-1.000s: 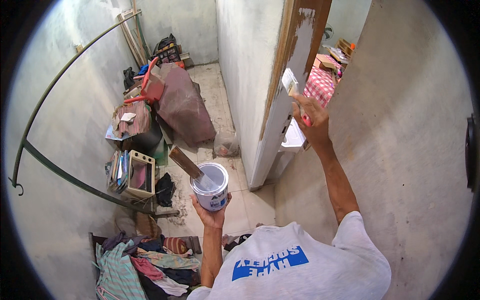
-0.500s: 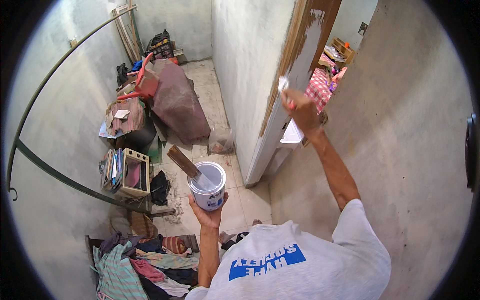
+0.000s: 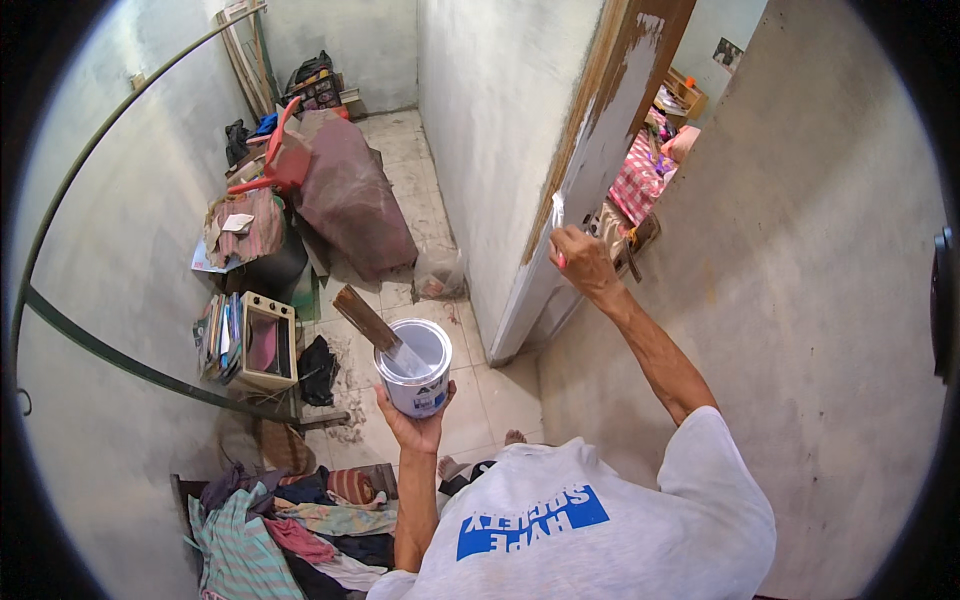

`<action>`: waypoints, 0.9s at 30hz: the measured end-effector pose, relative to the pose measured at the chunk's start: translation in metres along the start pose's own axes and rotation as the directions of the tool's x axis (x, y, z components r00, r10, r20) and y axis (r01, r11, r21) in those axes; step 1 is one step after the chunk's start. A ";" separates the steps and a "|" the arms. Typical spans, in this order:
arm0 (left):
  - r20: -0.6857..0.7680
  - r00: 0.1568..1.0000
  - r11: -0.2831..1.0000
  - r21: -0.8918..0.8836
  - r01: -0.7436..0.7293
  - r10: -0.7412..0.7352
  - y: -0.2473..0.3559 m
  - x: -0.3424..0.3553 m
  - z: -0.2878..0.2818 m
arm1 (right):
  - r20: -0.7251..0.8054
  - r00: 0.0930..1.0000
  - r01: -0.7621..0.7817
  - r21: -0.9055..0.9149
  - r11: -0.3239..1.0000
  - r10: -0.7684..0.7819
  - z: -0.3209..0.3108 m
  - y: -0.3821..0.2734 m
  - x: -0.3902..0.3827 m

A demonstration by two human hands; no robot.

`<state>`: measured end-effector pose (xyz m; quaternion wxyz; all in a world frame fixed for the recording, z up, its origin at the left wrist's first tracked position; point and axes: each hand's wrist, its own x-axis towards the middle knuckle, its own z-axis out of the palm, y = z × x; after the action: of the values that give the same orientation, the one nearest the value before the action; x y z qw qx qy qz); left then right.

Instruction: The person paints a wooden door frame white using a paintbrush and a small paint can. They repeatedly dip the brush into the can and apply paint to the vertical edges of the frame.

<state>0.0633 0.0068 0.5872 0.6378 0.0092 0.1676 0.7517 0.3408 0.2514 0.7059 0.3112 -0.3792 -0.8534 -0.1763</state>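
Observation:
My left hand (image 3: pixel 412 430) grips a paint can (image 3: pixel 422 396) from below, its fingers spread round the base. A flat wooden stick (image 3: pixel 364 317), coated white at its lower end, leans out of the can's open top. Up at the doorway, my right hand (image 3: pixel 588 264) is closed on a paintbrush (image 3: pixel 557 209) whose handle shows a bit of red. White bristles meet the edge of the wooden door frame (image 3: pixel 612 125). Pale paint covers much of that frame, while brown wood shows along its left edge and at the top.
Clothes (image 3: pixel 235 545) lie heaped at the lower left. A small oven (image 3: pixel 268 345), books, a red chair (image 3: pixel 287 160) and a maroon-covered bulk (image 3: pixel 355 195) line the left side. A curved green metal bar (image 3: pixel 120 355) crosses there. Beyond the doorway is a checked red cloth (image 3: pixel 640 180).
My right hand has moved down along the door frame with the paintbrush, which now points more upright. My left hand keeps the paint can in nearly the same place.

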 end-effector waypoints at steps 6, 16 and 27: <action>-0.026 1.000 1.000 0.020 0.004 -0.004 0.008 -0.002 0.000 | -0.412 0.911 0.017 -0.004 1.000 -0.017 -0.062 0.000 0.062; 0.021 0.999 0.999 -0.014 0.043 -0.042 0.012 0.001 -0.008 | -0.015 0.999 -0.051 -0.053 0.997 0.050 0.015 -0.003 -0.028; 0.043 0.998 0.999 -0.002 0.044 -0.043 0.015 -0.001 -0.008 | -0.424 0.903 0.084 0.003 0.996 -0.075 -0.135 0.028 0.127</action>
<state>0.0475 0.0021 0.5834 0.6575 0.0205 0.1530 0.7375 0.3491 0.2656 0.8926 0.4853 -0.2934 -0.7822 -0.2580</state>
